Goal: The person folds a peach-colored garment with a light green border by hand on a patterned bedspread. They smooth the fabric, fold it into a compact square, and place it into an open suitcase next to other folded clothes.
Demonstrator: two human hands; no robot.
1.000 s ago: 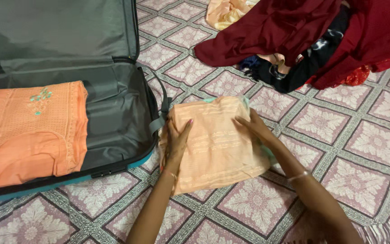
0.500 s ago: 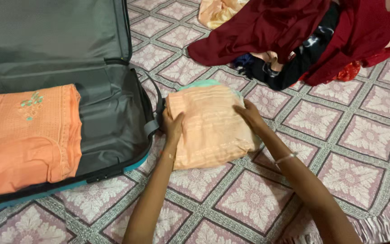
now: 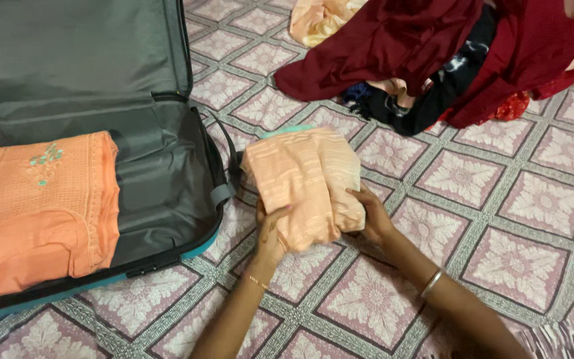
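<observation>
A folded peach cloth with a teal edge is lifted a little off the patterned floor covering, just right of the open suitcase. My left hand grips its near left corner from below. My right hand holds its near right edge. Inside the suitcase, at the left, lies a folded orange embroidered garment.
A heap of maroon, black and red clothes lies at the back right, with a pale peach fabric behind it. The suitcase lid stands open at the back left. The pink patterned floor covering spreads to the right.
Both hands slid from the cloth's far sides to its near edge and took hold of it. The cloth's near end now rises off the floor.
</observation>
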